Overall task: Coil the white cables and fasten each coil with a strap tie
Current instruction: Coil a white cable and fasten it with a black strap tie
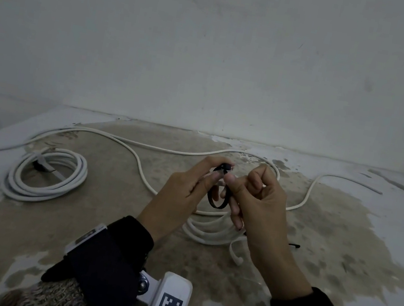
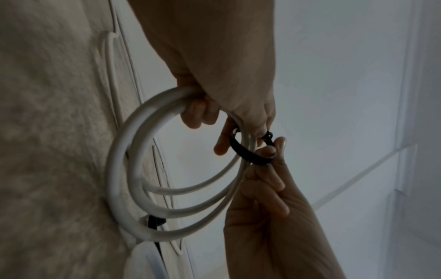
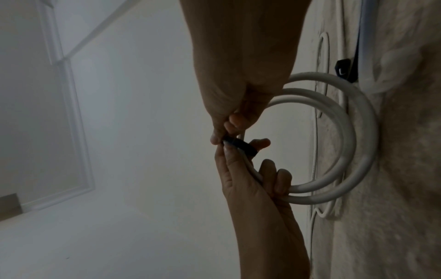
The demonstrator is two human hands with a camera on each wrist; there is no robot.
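Between the two raised hands, a black strap tie (image 1: 218, 196) forms a small open loop around the strands of a coiled white round cable (image 2: 133, 169). The left hand (image 1: 183, 192) has its lower fingers curled around the coil's strands, while its thumb and forefinger pinch the strap's buckle end. The right hand (image 1: 254, 202) has its fingers curled, its thumb and forefinger pinching the strap from the opposite side, with its lower fingers hooked around the coil as well. Below the hands, the coil's loops hang toward the worn, stained concrete floor (image 1: 103, 216), and a short loose end of the cable (image 1: 235, 254) curls just beneath the right wrist. To the left of the left hand, well apart from it, a second white cable coil (image 1: 45, 176) lies flat on the floor, a strap already around its strands. Beyond both hands, a long loose white cable (image 1: 143, 145) snakes across the floor near the foot of a pale plastered wall (image 1: 214, 47).
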